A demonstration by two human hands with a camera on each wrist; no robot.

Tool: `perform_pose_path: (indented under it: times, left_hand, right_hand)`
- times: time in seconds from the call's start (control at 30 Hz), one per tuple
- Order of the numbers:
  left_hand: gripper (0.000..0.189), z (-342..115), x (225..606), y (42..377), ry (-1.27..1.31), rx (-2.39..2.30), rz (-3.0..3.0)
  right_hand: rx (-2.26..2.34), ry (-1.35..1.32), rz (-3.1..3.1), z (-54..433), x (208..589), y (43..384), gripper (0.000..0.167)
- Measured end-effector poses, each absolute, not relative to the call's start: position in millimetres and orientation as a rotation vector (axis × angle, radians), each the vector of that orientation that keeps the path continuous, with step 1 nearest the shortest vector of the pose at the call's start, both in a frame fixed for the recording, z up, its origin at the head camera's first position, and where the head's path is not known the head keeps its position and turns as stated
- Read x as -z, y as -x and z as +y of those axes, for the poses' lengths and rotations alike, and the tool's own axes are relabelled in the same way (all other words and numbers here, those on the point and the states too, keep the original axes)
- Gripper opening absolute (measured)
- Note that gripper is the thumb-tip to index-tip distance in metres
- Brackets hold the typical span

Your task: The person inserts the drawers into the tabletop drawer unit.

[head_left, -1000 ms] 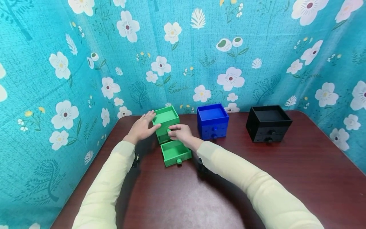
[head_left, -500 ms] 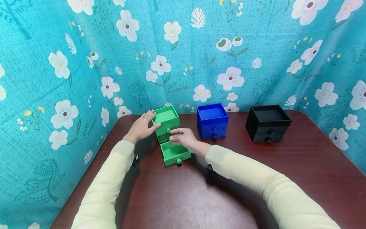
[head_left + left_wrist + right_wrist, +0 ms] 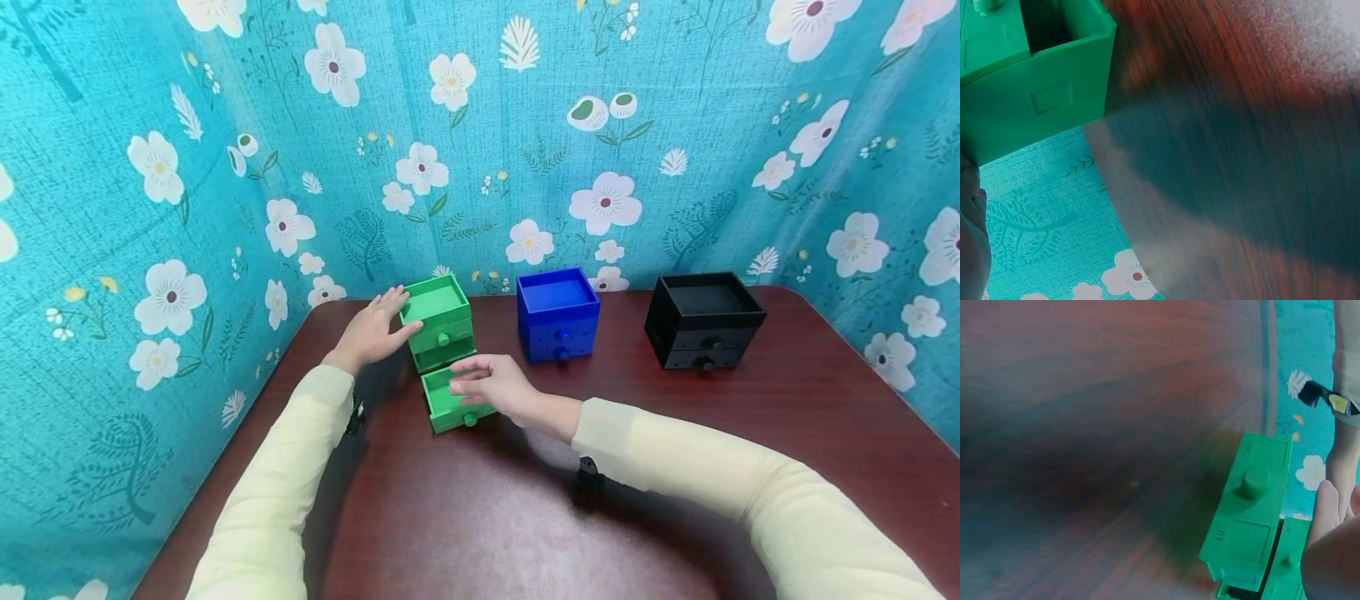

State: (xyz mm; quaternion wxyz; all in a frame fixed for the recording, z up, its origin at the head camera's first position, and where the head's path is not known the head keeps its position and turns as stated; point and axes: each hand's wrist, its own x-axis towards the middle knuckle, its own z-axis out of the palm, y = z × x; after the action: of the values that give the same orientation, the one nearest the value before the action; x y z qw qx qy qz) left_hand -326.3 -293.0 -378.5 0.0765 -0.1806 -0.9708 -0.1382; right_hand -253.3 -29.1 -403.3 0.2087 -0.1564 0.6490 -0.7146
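Observation:
A small green drawer cabinet (image 3: 450,315) with an open tray top stands at the back left of the table. Its lower drawer (image 3: 444,421) sits out in front, with a dark slot showing behind it. The upper drawer, with its round knob (image 3: 443,339), is in. My left hand (image 3: 367,335) rests against the cabinet's left side, fingers extended along the top rim. Over the pulled-out drawer is my right hand (image 3: 504,388), fingers loosely bent with nothing between them; it hides the drawer's right part. In the right wrist view the drawer front (image 3: 1244,534) shows its knob (image 3: 1255,482).
A blue drawer cabinet (image 3: 558,321) stands right of the green one, and a black one (image 3: 705,325) farther right. Both have their drawers in. The dark red table (image 3: 465,517) meets a blue flowered curtain (image 3: 480,150) at the back and left.
My right hand has let go of the upper drawer's knob and moved down and right, over the lower drawer. The left hand and the cabinets stay put.

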Motion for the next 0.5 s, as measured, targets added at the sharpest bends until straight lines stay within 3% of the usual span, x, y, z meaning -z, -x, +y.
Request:
perform_pose_path:
  times: [0.5]
  left_hand:
    - [0.075, -293, 378, 326, 0.543, 0.429, -2.919]
  right_hand:
    - [1.913, 0.524, 1.802, 0, 433, 230, 0.036]
